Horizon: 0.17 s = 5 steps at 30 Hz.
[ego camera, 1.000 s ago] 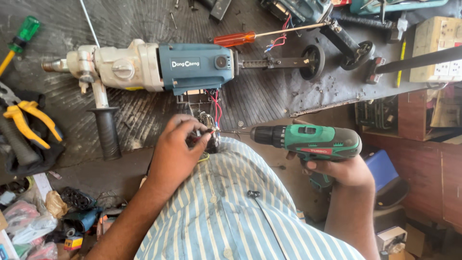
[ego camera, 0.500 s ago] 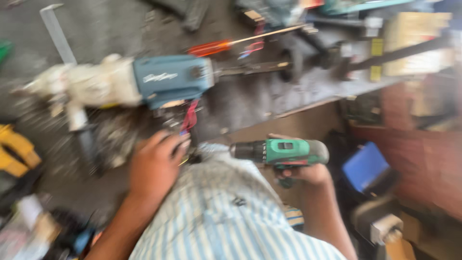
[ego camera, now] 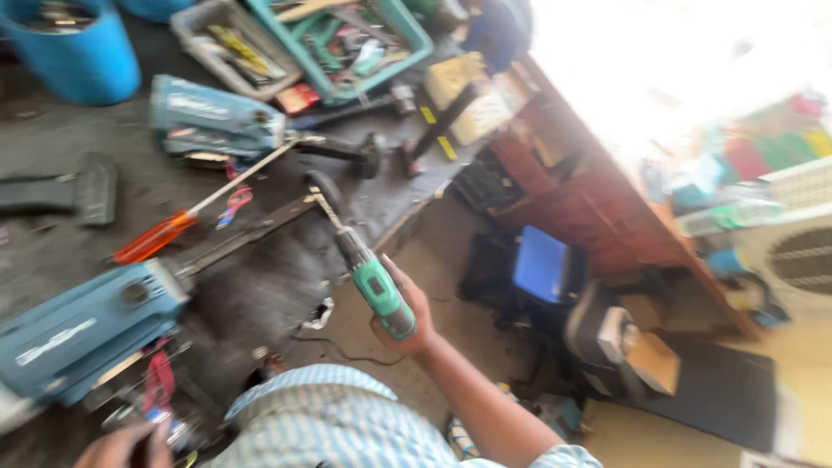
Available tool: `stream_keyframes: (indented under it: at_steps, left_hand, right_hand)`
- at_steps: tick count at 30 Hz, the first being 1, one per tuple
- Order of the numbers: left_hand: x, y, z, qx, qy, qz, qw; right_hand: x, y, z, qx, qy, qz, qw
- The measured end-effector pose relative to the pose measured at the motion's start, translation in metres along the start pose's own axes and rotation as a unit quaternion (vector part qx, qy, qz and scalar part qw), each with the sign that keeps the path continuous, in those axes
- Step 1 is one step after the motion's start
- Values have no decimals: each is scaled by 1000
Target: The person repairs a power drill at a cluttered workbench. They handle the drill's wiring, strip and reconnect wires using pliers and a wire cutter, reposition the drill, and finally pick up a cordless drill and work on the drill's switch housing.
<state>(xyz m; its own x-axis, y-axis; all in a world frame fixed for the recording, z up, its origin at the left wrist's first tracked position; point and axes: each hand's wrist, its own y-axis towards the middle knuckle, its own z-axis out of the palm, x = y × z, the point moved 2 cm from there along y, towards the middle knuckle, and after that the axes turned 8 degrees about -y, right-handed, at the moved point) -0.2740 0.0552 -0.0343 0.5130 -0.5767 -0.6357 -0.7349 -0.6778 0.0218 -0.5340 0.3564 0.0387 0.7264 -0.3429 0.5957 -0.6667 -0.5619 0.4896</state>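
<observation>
Since the earlier frames the view has swung to the right and blurred: the big blue-bodied power tool (ego camera: 82,334) that lay across the top of the picture now sits at the lower left, and a brick-red wall and bright daylight fill the right side. The green cordless drill (ego camera: 374,282), earlier held level near the person's lap, now points up and away, its metal tip near the black strip lying on the bench. The right hand (ego camera: 407,316) is clenched around the drill's grip. The left hand (ego camera: 121,446) has dropped to the bottom edge, fingertips at the red wires and small metal parts under the blue tool; whether it is grasping anything cannot be told.

The bench (ego camera: 260,295) is dark, worn and dusty. One screwdriver (ego camera: 186,217) with a clear orange handle and a slim steel shaft lies aslant on it. Two blue tool bodies are visible, the second (ego camera: 212,121) farther back. One round blue plastic bucket (ego camera: 69,48) and one green plastic crate (ego camera: 355,39) of odds and ends stand at the top. The person's shirt (ego camera: 321,420) is pale blue, striped.
</observation>
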Motion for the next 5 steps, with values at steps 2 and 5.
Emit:
stream_keyframes:
  at_steps: [2, 5]
  left_hand:
    - [-7, -5, -14, -10, -37, -8, 999]
    - [-26, -1, -39, -6, -122, -36, 992]
  right_hand:
    - [5, -4, 4, 92, -138, -27, 986]
    - [3, -13, 22, 180, -259, 1, 949]
